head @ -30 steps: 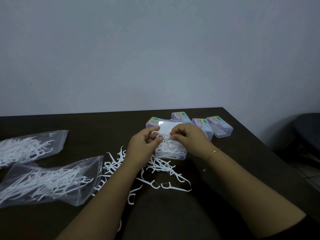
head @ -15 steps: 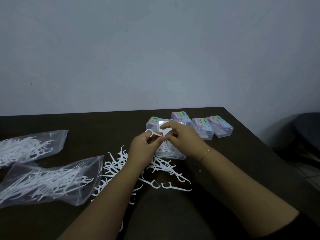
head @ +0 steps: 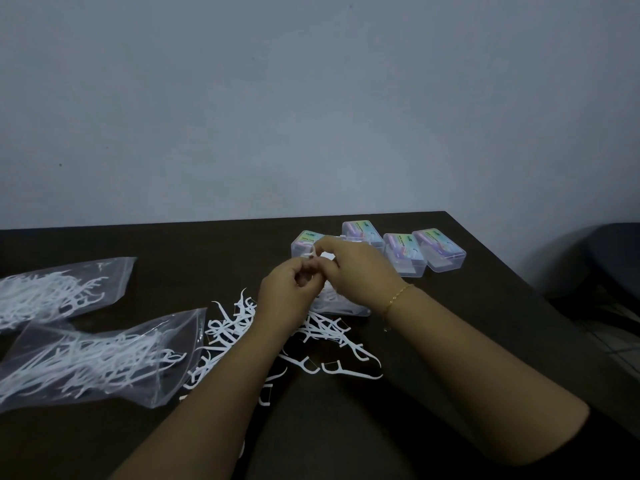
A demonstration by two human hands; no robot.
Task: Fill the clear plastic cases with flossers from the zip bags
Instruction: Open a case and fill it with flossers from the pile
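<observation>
My left hand and my right hand meet above an open clear case that holds white flossers. Both hands pinch one white flosser between their fingertips; its head sticks up above my left fingers. The hands hide most of the case. A heap of loose flossers lies on the dark table in front of the case. Two zip bags with flossers lie at the left: a near bag and a far bag.
Several closed clear cases with colourful labels stand in a row behind my hands, near the table's back right corner. The table's right edge runs diagonally at the right. A grey wall rises behind the table. A dark chair stands at the far right.
My hands have lifted slightly from the open case and come closer together. The flosser now sits higher, pinched by both hands.
</observation>
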